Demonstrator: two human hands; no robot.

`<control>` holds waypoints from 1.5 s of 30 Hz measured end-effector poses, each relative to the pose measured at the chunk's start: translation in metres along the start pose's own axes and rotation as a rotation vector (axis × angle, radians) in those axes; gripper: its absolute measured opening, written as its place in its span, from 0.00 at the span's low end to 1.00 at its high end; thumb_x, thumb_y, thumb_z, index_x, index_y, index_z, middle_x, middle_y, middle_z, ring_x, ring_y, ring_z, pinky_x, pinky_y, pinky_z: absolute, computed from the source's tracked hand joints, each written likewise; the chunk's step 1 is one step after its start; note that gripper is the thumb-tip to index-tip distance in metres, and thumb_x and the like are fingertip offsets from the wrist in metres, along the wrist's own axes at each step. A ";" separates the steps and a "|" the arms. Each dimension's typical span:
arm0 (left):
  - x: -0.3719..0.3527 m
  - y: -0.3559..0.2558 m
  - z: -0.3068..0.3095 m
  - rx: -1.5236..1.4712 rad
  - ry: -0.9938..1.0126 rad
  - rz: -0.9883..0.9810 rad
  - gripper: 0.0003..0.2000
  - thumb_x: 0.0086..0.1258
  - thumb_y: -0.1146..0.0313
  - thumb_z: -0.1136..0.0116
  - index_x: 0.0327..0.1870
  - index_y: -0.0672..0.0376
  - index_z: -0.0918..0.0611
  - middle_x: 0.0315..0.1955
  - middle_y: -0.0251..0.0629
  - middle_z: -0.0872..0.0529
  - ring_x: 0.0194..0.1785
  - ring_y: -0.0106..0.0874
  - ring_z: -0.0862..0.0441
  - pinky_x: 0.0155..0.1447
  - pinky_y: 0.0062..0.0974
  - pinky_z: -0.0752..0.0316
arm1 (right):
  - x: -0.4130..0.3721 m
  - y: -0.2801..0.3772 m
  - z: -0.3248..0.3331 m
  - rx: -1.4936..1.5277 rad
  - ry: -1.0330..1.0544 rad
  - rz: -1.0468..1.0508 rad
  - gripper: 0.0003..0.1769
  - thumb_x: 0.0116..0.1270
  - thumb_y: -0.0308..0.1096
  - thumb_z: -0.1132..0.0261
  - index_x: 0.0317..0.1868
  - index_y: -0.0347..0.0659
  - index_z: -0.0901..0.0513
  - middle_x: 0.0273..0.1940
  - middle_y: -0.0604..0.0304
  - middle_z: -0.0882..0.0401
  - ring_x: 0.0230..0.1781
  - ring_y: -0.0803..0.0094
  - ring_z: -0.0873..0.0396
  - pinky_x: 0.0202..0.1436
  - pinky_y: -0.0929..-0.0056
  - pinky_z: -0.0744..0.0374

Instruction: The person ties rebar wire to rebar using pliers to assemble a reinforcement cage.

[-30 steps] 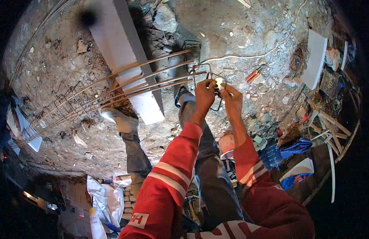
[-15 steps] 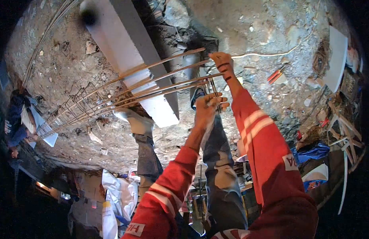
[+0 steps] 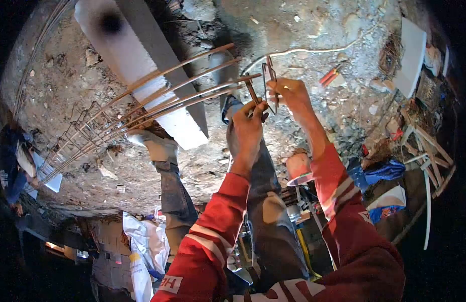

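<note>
A rebar cage (image 3: 87, 132) of long steel rods runs from the far left toward me, its free rod ends (image 3: 213, 92) spread in front of my hands. My left hand (image 3: 248, 125) is closed on rebar stirrups (image 3: 251, 92), pinched right by the lower rod ends. Just to the right, my right hand (image 3: 292, 95) grips another bent rebar stirrup (image 3: 271, 74), which stands upright beside the rod tips. The palm side of the right hand is hidden.
The rods cross over a long pale block (image 3: 162, 95). A person (image 3: 22, 163) is at the far end of the cage. Red-handled pliers (image 3: 330, 76) lie on the rubble ground (image 3: 338, 116) near a pale cable (image 3: 303, 50). A white sack (image 3: 145, 251) sits below.
My right hand has left the upper rod end and come down beside my left, now with a stirrup in it. The stirrups have separated between the hands. The view has shifted slightly.
</note>
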State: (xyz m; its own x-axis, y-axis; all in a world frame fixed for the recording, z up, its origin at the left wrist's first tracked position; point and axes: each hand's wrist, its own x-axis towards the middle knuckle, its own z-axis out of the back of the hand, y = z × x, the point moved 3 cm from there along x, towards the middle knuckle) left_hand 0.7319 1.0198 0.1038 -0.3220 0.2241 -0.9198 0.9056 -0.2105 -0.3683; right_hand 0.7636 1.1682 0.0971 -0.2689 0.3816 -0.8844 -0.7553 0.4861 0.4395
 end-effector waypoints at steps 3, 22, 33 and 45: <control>-0.003 0.009 -0.010 -0.027 0.158 -0.074 0.11 0.71 0.69 0.41 0.43 0.70 0.16 0.32 0.34 0.15 0.33 0.21 0.19 0.38 0.19 0.23 | -0.022 -0.004 0.009 -0.207 0.035 0.056 0.19 0.63 0.44 0.31 0.30 0.32 0.15 0.24 0.61 0.22 0.22 0.78 0.27 0.25 0.75 0.27; -0.001 -0.001 0.022 0.127 0.303 0.025 0.09 0.68 0.66 0.37 0.39 0.65 0.16 0.30 0.31 0.15 0.31 0.18 0.22 0.35 0.17 0.26 | -0.088 -0.006 -0.014 -0.478 -0.011 0.082 0.20 0.55 0.25 0.28 0.48 0.35 0.22 0.39 0.51 0.17 0.42 0.62 0.16 0.42 0.67 0.17; 0.008 0.007 0.015 0.211 0.496 0.032 0.10 0.64 0.68 0.34 0.39 0.66 0.14 0.25 0.30 0.16 0.28 0.17 0.24 0.32 0.18 0.29 | -0.107 -0.018 0.004 -0.399 -0.300 0.140 0.16 0.62 0.30 0.36 0.49 0.33 0.17 0.38 0.50 0.16 0.39 0.68 0.19 0.44 0.68 0.22; -0.015 -0.001 0.018 0.471 0.335 -0.060 0.08 0.60 0.70 0.34 0.33 0.66 0.14 0.22 0.40 0.13 0.26 0.25 0.18 0.34 0.24 0.24 | -0.094 -0.028 0.009 -0.413 -0.491 0.126 0.10 0.61 0.22 0.37 0.43 0.33 0.16 0.38 0.47 0.18 0.40 0.59 0.18 0.41 0.63 0.22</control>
State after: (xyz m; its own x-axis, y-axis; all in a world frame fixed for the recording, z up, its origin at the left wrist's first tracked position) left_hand 0.7303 1.0001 0.1154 -0.1941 0.5217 -0.8307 0.6433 -0.5716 -0.5093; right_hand 0.8155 1.1257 0.1699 -0.1400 0.7783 -0.6121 -0.9296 0.1095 0.3518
